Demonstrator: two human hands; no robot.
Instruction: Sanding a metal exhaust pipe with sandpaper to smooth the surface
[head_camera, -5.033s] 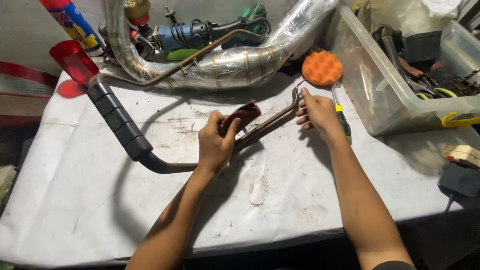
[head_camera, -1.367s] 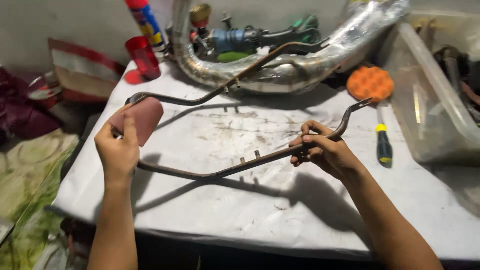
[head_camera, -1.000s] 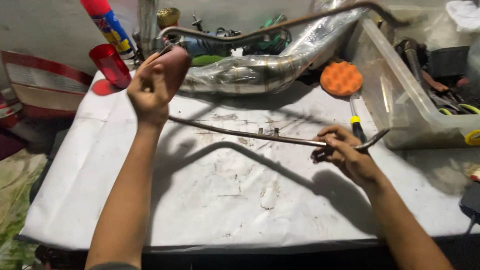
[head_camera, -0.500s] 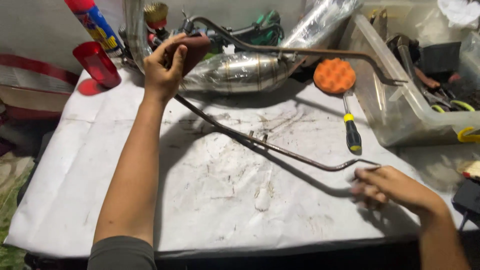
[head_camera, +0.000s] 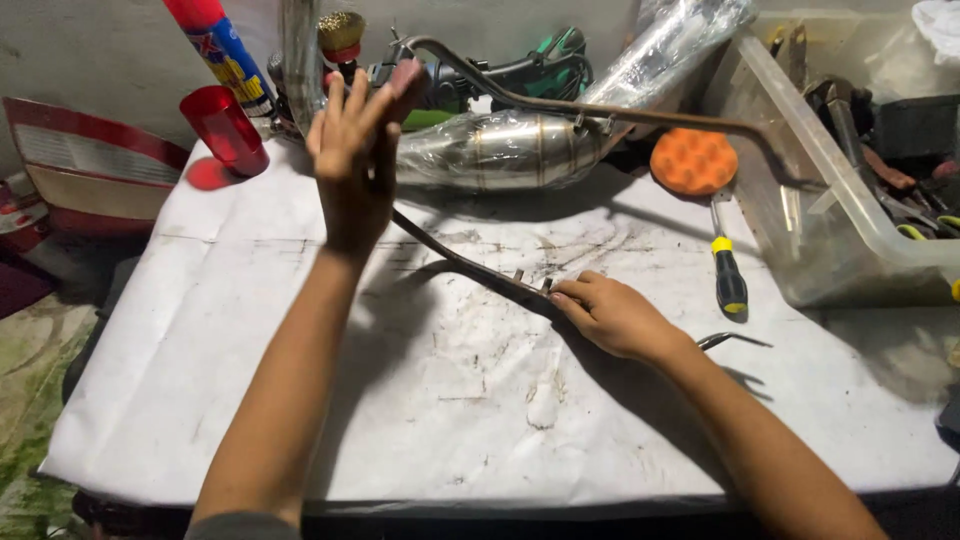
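A long bent metal rod (head_camera: 470, 265) slants across the white paper-covered table (head_camera: 250, 330); its far part (head_camera: 600, 110) arches over toward the bin. My left hand (head_camera: 350, 165) is raised at the back, fingers spread, pinching a reddish-brown pad (head_camera: 405, 78) near the rod's upper end. My right hand (head_camera: 612, 318) grips the rod at mid-length, just beside two small tabs (head_camera: 520, 278). The rod's hooked near end (head_camera: 725, 340) pokes out behind my right wrist.
A plastic-wrapped chrome exhaust pipe (head_camera: 520, 150) lies at the back, with an orange foam disc (head_camera: 693, 160) and a yellow-and-black screwdriver (head_camera: 728, 275) beside it. Far left stand a red cup (head_camera: 225, 130) and a spray can (head_camera: 220, 45). A clear tool bin (head_camera: 835, 200) is at right.
The rod has swung round from lying across the table to slanting front to back. My left hand rose with the pad to the far end. My right hand slid from the hooked end to mid-rod.
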